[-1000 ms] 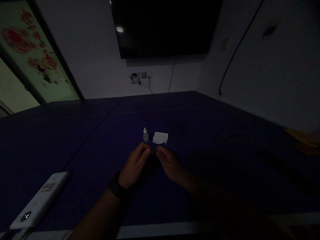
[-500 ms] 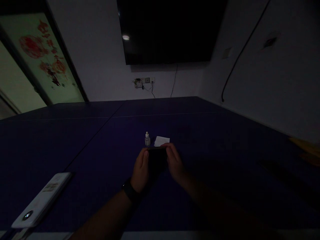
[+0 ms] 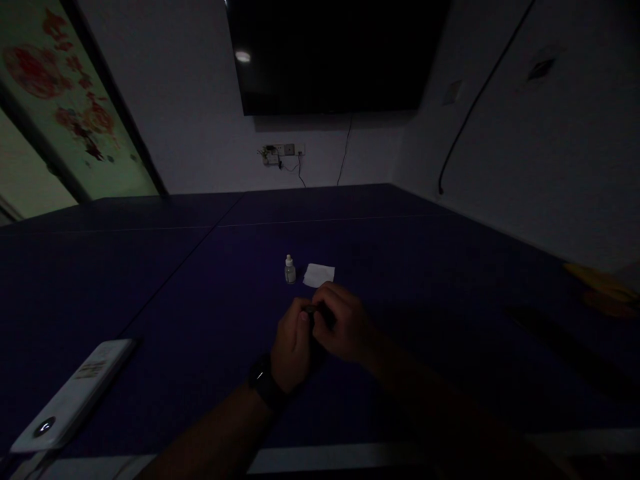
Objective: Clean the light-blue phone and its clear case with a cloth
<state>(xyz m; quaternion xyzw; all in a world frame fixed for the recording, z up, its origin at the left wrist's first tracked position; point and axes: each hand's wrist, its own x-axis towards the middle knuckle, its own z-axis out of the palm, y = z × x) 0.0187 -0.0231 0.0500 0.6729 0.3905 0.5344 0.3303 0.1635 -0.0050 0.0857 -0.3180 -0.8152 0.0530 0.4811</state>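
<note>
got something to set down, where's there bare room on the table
The table looks bare between the white device and left forearm, and beyond the bottle toward the wall sockets. It is crowded where the left hand, right hand, bottle and paper bunch together. The dark right side is hard to judge.

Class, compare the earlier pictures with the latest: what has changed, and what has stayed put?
Compared with half a second ago, the left hand and right hand have drawn closer together, a dark item between their fingertips, too dim to identify. No release shows. The dropper bottle, white paper and white power bank stay in place.
</note>
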